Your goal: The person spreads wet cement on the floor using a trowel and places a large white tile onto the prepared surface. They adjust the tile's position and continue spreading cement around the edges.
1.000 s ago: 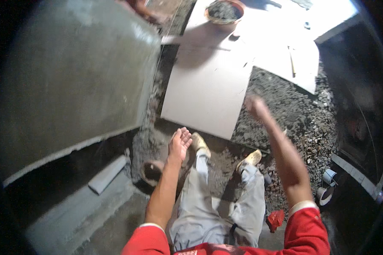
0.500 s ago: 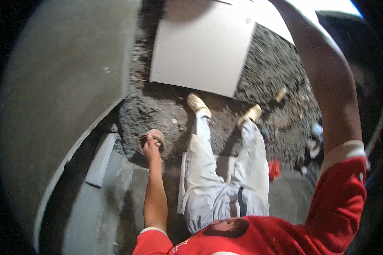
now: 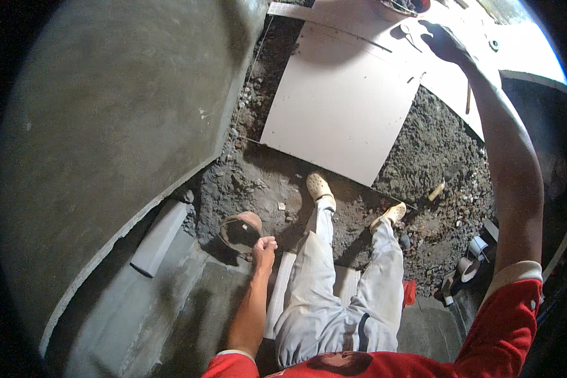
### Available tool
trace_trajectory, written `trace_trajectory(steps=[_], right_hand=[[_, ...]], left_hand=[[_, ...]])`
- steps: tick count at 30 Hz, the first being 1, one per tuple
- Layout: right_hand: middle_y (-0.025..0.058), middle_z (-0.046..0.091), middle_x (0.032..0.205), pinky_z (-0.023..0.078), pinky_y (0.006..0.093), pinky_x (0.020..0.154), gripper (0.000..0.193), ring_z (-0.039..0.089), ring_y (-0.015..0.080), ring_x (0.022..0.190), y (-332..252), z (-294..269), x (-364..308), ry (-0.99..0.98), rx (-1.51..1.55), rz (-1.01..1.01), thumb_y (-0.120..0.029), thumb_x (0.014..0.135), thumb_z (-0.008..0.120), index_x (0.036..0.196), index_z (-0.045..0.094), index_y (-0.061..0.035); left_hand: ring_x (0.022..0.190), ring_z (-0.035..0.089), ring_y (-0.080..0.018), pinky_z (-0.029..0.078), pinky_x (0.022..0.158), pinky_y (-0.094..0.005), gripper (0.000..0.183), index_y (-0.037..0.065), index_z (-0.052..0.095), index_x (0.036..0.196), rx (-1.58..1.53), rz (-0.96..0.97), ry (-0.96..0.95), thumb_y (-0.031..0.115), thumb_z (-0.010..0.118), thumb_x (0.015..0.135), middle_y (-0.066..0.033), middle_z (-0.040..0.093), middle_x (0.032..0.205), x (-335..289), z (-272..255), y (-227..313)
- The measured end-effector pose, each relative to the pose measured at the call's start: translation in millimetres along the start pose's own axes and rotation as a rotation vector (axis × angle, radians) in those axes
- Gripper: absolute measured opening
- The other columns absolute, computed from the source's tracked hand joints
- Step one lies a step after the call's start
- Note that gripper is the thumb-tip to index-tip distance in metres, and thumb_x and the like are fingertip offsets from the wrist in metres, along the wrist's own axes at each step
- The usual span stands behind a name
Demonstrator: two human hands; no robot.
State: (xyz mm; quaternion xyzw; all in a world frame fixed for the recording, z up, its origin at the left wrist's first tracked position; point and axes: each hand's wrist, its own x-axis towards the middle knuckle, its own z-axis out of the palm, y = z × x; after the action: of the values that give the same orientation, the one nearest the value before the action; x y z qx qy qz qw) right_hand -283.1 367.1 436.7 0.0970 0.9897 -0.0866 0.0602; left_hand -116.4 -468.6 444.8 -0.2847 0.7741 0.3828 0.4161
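Observation:
My left hand (image 3: 264, 252) is low on the left, its fingers curled in and nothing visible in them. Just beyond it, a brownish round bucket (image 3: 252, 219) with a dark inside rests on the rough ground. My right arm stretches far forward, and my right hand (image 3: 448, 45) is over the pale slabs with thumb and fingers apart. Close to those fingers lies a small looped tool (image 3: 411, 36) whose kind I cannot make out. Another bucket (image 3: 394, 11), holding grey material, is partly cut off at the top edge.
A large pale tile (image 3: 340, 101) lies ahead of my feet, with grey gravelly mortar (image 3: 431, 142) to its right. A grey wall (image 3: 126, 113) rises at left, above a pale block (image 3: 160, 239). A string (image 3: 252, 79) runs beside the tile. A white cup (image 3: 477, 247) stands right.
My left hand has come off the bucket's rim and moved right and nearer. The view has shifted, bringing my right hand and the far bucket into sight.

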Motion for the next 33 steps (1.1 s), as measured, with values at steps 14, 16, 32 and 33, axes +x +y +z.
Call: trace_trajectory(steps=[14,16,32,33], right_hand=[[0.0294,0.048,0.145,0.042,0.0503,0.111,0.093,0.045,0.0427,0.138,-36.9,-9.9,18.4,0.458,0.276,0.347,-0.046,0.084,0.076,0.155,0.033,-0.003],[0.0293,0.053,0.139,0.045,0.0475,0.108,0.097,0.05,0.039,0.134,-21.6,-9.1,35.2,0.439,0.43,0.24,-0.051,0.084,0.076,0.154,0.033,0.0005],[0.0153,0.056,0.097,0.048,0.0366,0.075,0.047,0.055,0.0227,0.09,-144.9,-173.3,-115.7,0.308,0.108,0.068,-0.037,0.096,0.063,0.116,0.043,0.0003],[0.0143,0.056,0.095,0.047,0.0362,0.073,0.043,0.055,0.022,0.087,-160.7,-182.5,-128.9,0.302,0.081,0.034,-0.035,0.096,0.062,0.114,0.044,-0.0003]], left_hand=[[0.093,0.063,-0.0142,0.051,0.08,-0.0287,0.026,0.003,0.065,0.117,-0.047,-0.14,-0.013,0.011,0.064,0.093,-0.005,0.067,0.105,-6.6,-24.0,-20.9],[0.091,0.063,-0.0139,0.05,0.078,-0.0284,0.026,0.004,0.065,0.118,-0.031,-0.176,0.001,0.013,0.063,0.094,-0.0042,0.066,0.104,-11.0,-34.7,-29.9],[0.109,0.061,-0.0234,0.048,0.098,-0.0401,0.038,0.003,0.056,0.129,-0.023,-0.154,-0.027,0.028,0.062,0.102,-0.0096,0.061,0.121,-6.9,-78.5,-56.5],[0.11,0.061,-0.0239,0.048,0.098,-0.0404,0.038,0.002,0.056,0.13,-0.017,-0.146,-0.035,0.028,0.061,0.102,-0.0101,0.06,0.122,-10.0,-77.6,-55.1]])
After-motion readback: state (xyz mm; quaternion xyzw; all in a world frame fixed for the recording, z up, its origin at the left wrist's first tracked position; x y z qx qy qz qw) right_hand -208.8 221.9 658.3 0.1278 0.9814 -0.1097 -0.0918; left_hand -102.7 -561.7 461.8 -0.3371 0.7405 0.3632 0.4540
